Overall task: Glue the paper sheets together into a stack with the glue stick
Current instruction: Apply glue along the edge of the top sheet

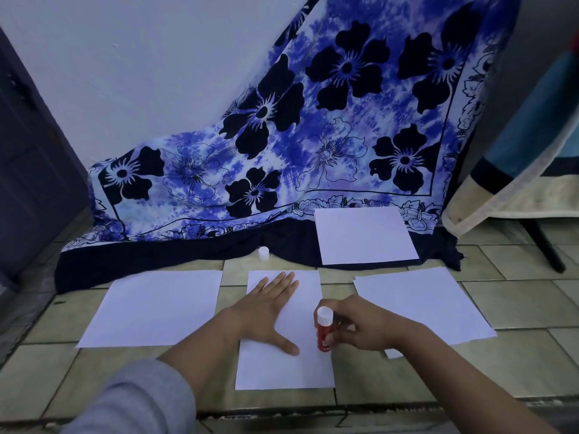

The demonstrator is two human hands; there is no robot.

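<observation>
L hand (270, 311) flat, fingers spread, pinning centre sheet (283, 368), long axis 12–6. R hand (365, 327) grips glue stick (323, 332) upright at sheet's 3 o'clock edge; next sheets (423, 303) nearer R.

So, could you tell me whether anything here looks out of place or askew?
Only small things: the glue cap stands apart by the cloth's edge, and a paper scrap pokes out under the right hand. The far sheet lies on the cloth.

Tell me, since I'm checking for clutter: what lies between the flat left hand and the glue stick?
Only bare white paper. In the head view, the left hand and the glue stick, held by the right hand, both sit on the middle sheet.
</observation>
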